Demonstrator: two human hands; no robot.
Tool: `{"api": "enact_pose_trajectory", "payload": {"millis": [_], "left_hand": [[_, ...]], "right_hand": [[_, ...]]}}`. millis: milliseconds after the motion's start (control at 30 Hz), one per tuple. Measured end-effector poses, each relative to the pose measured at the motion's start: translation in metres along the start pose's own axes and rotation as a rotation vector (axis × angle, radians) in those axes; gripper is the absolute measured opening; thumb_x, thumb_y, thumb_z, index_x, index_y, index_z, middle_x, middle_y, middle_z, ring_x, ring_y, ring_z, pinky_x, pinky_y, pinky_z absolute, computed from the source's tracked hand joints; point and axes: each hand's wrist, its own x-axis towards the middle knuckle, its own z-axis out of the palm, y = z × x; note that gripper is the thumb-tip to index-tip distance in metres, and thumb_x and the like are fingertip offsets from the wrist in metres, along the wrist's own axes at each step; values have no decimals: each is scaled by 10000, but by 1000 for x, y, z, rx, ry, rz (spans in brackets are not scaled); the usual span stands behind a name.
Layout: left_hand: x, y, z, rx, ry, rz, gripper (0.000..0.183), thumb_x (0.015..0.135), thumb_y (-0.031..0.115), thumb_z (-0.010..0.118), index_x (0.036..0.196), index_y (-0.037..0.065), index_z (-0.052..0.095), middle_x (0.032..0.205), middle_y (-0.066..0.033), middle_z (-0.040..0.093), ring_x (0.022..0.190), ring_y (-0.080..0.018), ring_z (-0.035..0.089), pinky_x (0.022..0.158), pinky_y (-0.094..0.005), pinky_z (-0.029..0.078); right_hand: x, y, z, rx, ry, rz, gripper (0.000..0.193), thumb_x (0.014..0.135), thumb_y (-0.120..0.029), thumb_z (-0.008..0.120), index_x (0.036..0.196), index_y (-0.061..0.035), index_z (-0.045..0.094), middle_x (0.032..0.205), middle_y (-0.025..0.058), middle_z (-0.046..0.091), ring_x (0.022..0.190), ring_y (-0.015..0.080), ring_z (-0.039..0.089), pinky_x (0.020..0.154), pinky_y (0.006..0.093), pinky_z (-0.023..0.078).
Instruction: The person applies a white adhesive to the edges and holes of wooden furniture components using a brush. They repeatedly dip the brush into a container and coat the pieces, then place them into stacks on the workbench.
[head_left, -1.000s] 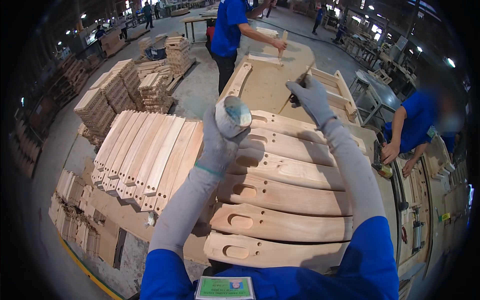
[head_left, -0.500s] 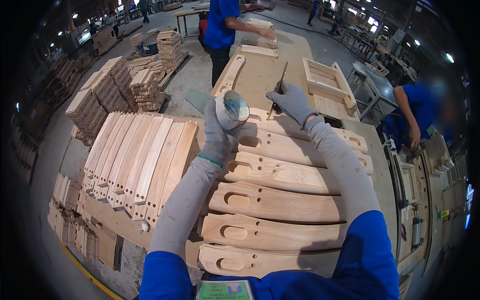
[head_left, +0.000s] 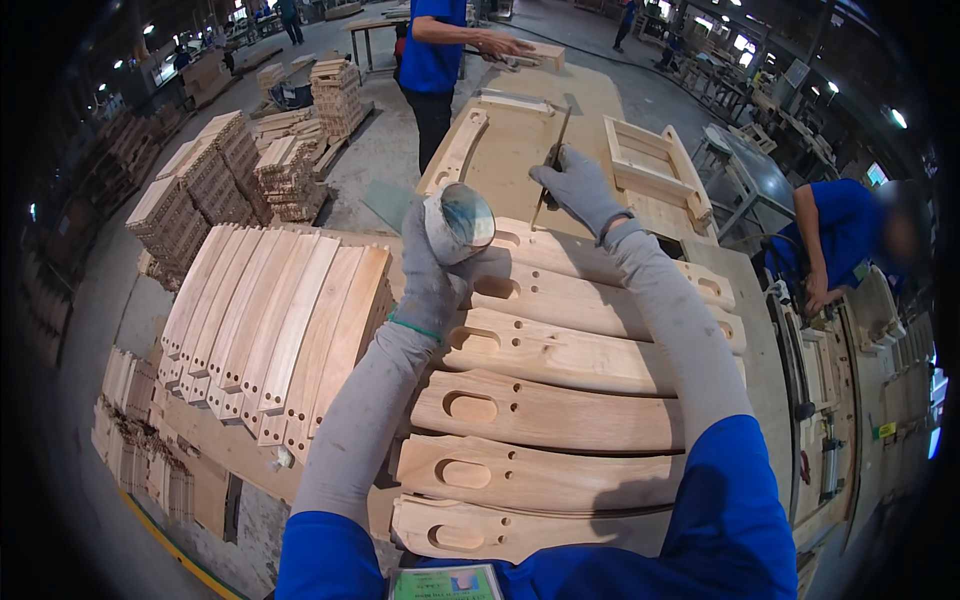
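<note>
My left hand [head_left: 430, 255], in a grey glove, is closed round a small whitish cup [head_left: 462, 222] tilted so that its mouth faces up and right. In my gloved right hand [head_left: 582, 190] is a thin brownish stick [head_left: 538, 208], pinched near its middle. Its lower tip is at the farthest curved wooden slat [head_left: 565, 255], close to a small hole; whether it touches cannot be made out. Several more curved slats [head_left: 550, 405] lie in a row below my hands, each with an oval slot and two small round holes at the left end.
A stack of drilled wooden slats [head_left: 270, 320] lies left of my forearm. A wooden frame [head_left: 655, 165] rests on the table's right side. One co-worker [head_left: 435, 60] handles a wooden piece at the far end; another [head_left: 835, 235] works at the right. Wood piles [head_left: 205, 175] stand left.
My hands have shifted only slightly, the cup and stick still held. The far co-worker has lifted a wooden piece off the table.
</note>
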Motion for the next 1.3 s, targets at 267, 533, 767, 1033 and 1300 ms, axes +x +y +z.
{"api": "enact_pose_trajectory", "payload": {"millis": [267,533,767,1033,1300], "left_hand": [[2,-2,-2,-40,15,-5,565,900,539,426,1271,114,458,1233,-127,508,1136,-310,509,933,-475,465],[-2,2,1,8,-20,-19,571,903,559,397,1269,124,458,1228,-118,509,1123,-325,512,912,-487,472],[-50,39,10,206,-140,5,533,933,530,349,1256,127,476,1205,-92,538,1093,-274,543,851,-486,491],[-159,40,35,451,-378,588,541,850,307,584,1290,49,405,1218,-128,505,1096,-261,529,930,-386,443],[-184,48,15,1376,-91,1704,945,625,166,854,1344,-50,280,1256,-194,415,1156,-324,462,979,-406,373]], "right_hand": [[-10,7,3,-155,-18,-153,382,790,-349,595,854,28,587,660,189,604,656,318,624,645,386,483],[-13,19,-7,7,-74,-118,350,774,-291,639,911,29,603,726,162,631,639,243,621,605,348,483],[-104,-70,-61,607,37,-75,188,791,-92,690,934,5,615,830,82,648,721,141,627,635,245,521],[-233,-119,-38,606,98,-377,134,850,-4,633,981,22,613,867,61,651,801,89,608,705,214,505],[-307,-117,-42,432,40,-817,250,745,60,624,986,-1,591,1051,250,627,928,321,654,756,398,545]]}}
